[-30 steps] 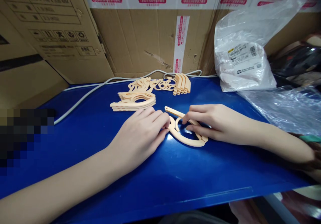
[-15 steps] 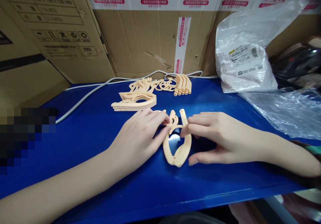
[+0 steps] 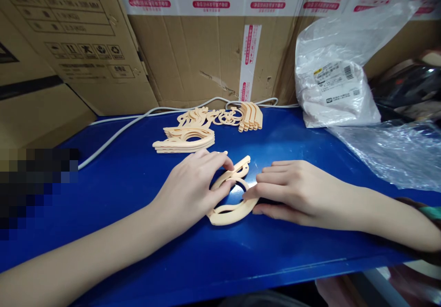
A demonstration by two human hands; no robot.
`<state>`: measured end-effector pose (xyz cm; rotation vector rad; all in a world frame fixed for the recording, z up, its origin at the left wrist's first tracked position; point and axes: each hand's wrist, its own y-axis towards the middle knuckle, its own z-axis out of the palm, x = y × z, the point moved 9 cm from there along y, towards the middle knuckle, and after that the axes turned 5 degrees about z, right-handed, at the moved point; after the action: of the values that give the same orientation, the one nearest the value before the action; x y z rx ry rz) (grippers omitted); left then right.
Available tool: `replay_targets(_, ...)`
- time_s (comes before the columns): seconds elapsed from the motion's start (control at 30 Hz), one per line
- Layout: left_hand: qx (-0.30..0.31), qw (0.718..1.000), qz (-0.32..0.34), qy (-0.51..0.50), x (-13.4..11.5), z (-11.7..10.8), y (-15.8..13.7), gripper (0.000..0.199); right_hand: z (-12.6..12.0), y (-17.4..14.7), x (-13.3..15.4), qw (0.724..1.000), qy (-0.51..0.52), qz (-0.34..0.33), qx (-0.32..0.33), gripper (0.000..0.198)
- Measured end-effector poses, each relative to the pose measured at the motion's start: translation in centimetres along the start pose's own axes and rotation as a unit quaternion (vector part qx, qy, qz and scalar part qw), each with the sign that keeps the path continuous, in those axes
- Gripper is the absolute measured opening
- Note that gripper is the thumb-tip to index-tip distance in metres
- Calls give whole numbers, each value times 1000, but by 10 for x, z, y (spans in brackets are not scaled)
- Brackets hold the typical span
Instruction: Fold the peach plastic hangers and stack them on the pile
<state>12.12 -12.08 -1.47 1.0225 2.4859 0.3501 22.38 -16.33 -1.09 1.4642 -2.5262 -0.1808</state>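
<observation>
A cream plastic folding hanger (image 3: 230, 217) lies on the blue tabletop in front of me, its curved arms bent into a loop. My left hand (image 3: 198, 178) pinches its upper part between thumb and fingers, hiding the joint there. With thumb and fingertips, my right hand (image 3: 292, 194) grips the right end of the lower curved arm. Just beyond my left hand lies a neat stack of matching curved arms (image 3: 193, 142). Behind it are a row of wavy cream pieces (image 3: 196, 116), some looped hook-like parts (image 3: 229, 116) and several nested curved pieces (image 3: 251, 116).
Cardboard boxes (image 3: 206, 54) wall off the back and left. A white cable (image 3: 117, 147) runs along the back edge of the blue table (image 3: 213, 265). At the right stand a white plastic bag with a label (image 3: 339, 96) and clear plastic wrap (image 3: 396, 155).
The hanger has turned and its loop has swung left, so the lower arm now lies nearly level. My right hand has closed its thumb onto that arm; my left hand stays about where it was.
</observation>
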Motion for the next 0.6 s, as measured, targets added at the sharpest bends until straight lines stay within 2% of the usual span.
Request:
replay_targets(0.2, -12, 998, 51, 35, -2, -2, 2, 17, -1, 0, 0, 1000, 10, 1, 5, 19)
replay_targets(0.27, -26, 994, 71, 82, -6, -7, 3, 22, -2, 0, -2, 1000, 14, 13, 11, 20)
replay_targets(0.37, -33, 975, 76, 207, -9, -16, 3, 28, -1, 1, -10, 999, 15, 43, 29, 23)
replay_targets(0.47, -7, 950, 48, 308, -6, -18, 2, 29, -1, 1, -19, 997, 2, 71, 38, 20)
replay_targets(0.6, 65, 937, 0, 343, 2, -9, -1, 31, -2, 0, -33, 993, -11, 108, 35, 20)
